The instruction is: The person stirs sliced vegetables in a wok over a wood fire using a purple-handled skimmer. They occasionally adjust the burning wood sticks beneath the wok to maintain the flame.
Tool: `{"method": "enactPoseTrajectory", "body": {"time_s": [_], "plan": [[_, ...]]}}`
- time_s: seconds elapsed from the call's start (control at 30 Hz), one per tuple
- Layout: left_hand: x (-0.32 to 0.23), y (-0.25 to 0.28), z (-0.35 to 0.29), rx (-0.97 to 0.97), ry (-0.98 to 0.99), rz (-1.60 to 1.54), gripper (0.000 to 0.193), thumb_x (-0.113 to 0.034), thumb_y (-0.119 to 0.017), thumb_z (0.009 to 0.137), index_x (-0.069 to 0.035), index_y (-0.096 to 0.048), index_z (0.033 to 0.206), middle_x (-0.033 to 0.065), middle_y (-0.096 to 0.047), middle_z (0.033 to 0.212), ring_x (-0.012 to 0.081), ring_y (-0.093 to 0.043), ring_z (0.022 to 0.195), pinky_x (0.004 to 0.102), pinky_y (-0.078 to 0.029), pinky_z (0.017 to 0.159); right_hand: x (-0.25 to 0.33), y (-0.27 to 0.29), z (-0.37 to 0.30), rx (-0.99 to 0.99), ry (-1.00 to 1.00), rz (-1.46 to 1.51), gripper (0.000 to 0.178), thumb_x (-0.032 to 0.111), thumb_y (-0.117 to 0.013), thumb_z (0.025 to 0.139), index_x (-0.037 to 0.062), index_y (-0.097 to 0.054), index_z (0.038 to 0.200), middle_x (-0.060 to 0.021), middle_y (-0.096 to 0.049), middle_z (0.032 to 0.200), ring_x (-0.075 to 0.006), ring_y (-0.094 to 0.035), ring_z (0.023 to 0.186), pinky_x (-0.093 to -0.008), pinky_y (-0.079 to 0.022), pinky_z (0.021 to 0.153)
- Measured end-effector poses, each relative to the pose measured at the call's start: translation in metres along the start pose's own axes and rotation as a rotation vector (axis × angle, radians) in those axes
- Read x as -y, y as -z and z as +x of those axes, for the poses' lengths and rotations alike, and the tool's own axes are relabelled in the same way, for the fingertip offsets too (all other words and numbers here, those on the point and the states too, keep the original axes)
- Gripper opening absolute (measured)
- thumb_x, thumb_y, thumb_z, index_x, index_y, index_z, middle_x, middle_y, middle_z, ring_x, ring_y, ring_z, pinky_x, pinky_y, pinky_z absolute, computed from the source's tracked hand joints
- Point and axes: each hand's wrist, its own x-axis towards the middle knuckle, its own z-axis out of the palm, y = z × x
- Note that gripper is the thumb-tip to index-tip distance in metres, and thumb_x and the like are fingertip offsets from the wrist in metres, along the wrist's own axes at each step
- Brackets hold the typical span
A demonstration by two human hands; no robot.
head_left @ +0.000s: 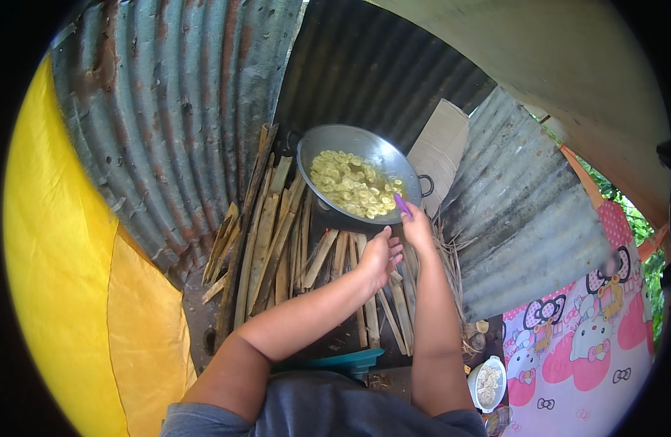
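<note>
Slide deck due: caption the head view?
Right hand holds a purple tool over a wok of yellow slices; left hand nearby.

Left hand [382,257]: fingers loosely half-curled — near its partner
Right hand [418,227]: fingers closed in a grip
Left arm [306,315]: elbow bent, slanting inward
Right arm [437,328]: stretched forward — nearly straight

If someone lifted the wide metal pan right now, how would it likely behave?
The pan would probably feel stiff and fairly heavy, being broad, metal and loaded with yellowish slices. Its rounded, sloping walls suggest it could rock or tip if pushed from one side. The slices would likely slide, as they seem to sit in liquid.
</note>
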Motion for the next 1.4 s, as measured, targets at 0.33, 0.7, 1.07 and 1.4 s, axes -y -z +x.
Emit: {"method": "enactPoseTrajectory", "body": {"time_s": [0.33, 0.7, 1.07, 1.4], "plan": [[0.009, -0.007, -0.013, 0.105, 0.021, -0.03, 0.038, -0.033, -0.039, 0.098, -0.005, -0.044, 0.122, 0.0119, -0.051, 0.12, 0.0226, -0.051, 0.106, 0.0363, -0.04, 0.088, 0.072, 0.084, -0.124, 0.032, 0.211, -0.325, 0.037, 0.007, -0.052, 0.086, 0.0088, -0.057, 0.122, -0.0152, -0.057, 0.105, -0.0345, -0.06, 0.09, -0.0396, -0.048, 0.078], [0.031, -0.009, -0.012, 0.04, 0.072, -0.019, 0.031, -0.033, -0.04, 0.098, -0.008, -0.051, 0.111, 0.0063, -0.057, 0.109, 0.0166, -0.053, 0.093, 0.0319, -0.041, 0.08, 0.061, 0.086, -0.131, -0.037, 0.156, -0.328, 0.037, 0.005, -0.052, 0.085, 0.0076, -0.058, 0.121, -0.0164, -0.059, 0.107, -0.034, -0.058, 0.099, -0.0392, -0.046, 0.083], [0.029, -0.016, -0.022, 0.11, 0.078, 0.006, 0.039, -0.032, -0.038, 0.099, -0.004, -0.041, 0.125, 0.0113, -0.051, 0.12, 0.0213, -0.049, 0.106, 0.035, -0.04, 0.089, 0.073, 0.086, -0.14, -0.062, 0.108, -0.356, 0.034, 0.007, -0.052, 0.083, 0.0053, -0.06, 0.116, -0.0161, -0.061, 0.107, -0.0342, -0.059, 0.098, -0.0401, -0.047, 0.084], [0.019, -0.018, -0.026, 0.106, 0.0, 0.02, 0.047, -0.034, -0.039, 0.098, -0.002, -0.036, 0.133, 0.013, -0.048, 0.126, 0.0238, -0.048, 0.11, 0.0376, -0.038, 0.094, 0.023, 0.068, -0.063, -0.233, -0.06, -0.052, 0.032, 0.013, -0.055, 0.087, 0.0001, -0.06, 0.116, -0.0231, -0.063, 0.108, -0.0342, -0.062, 0.101, -0.0359, -0.046, 0.089]]}}
